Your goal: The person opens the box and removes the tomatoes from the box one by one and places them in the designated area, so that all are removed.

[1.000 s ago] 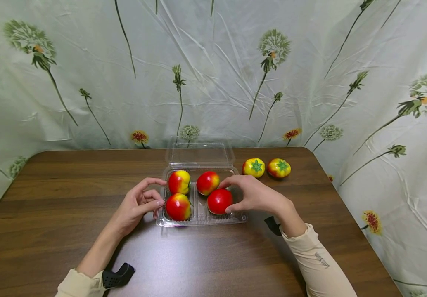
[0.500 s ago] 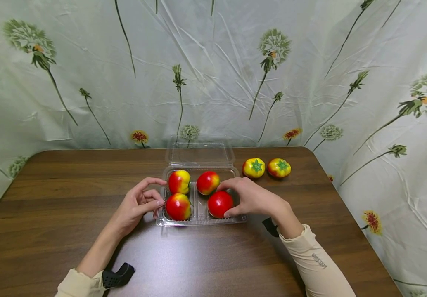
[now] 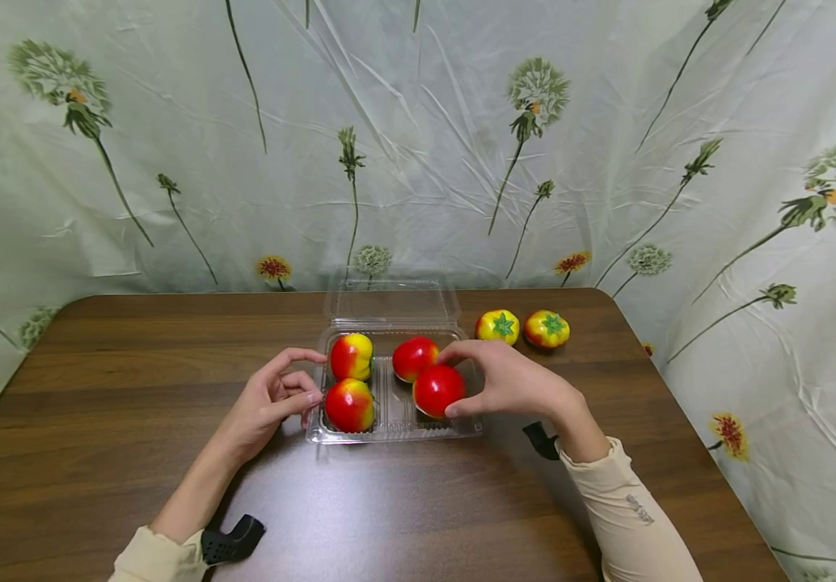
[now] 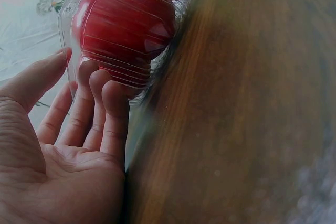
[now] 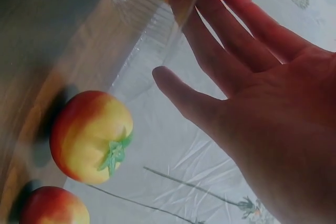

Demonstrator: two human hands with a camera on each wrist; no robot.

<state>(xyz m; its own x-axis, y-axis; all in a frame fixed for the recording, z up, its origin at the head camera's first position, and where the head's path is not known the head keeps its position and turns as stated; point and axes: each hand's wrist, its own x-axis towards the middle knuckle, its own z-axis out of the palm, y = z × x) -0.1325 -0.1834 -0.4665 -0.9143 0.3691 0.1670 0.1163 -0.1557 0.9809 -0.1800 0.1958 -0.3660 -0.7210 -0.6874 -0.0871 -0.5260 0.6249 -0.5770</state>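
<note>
A clear plastic clamshell container [image 3: 380, 404] stands with its lid [image 3: 392, 301] folded back. In its left half lie two red-and-yellow persimmons, the rear persimmon [image 3: 351, 357] and the front persimmon [image 3: 349, 406]. My left hand [image 3: 268, 408] rests its relaxed fingertips against the container's left side, as the left wrist view also shows. On the right half, my right hand [image 3: 508, 380] grips a red persimmon [image 3: 438, 391] between thumb and fingers. Behind it, touching or overlapping it in view, lies another persimmon [image 3: 414, 358]. The right fingertips are partly hidden in the right wrist view.
Two more persimmons, a yellow one [image 3: 497, 325] and a redder one [image 3: 546, 329], sit on the table right of the lid, green calyxes showing. The brown wooden table [image 3: 134, 388] meets a flower-print curtain [image 3: 418, 162] at its back edge.
My right hand first shifted slightly toward me with the red persimmon, then moved it up and right in view. The persimmon behind it shifted right and turned. The left hand stays put.
</note>
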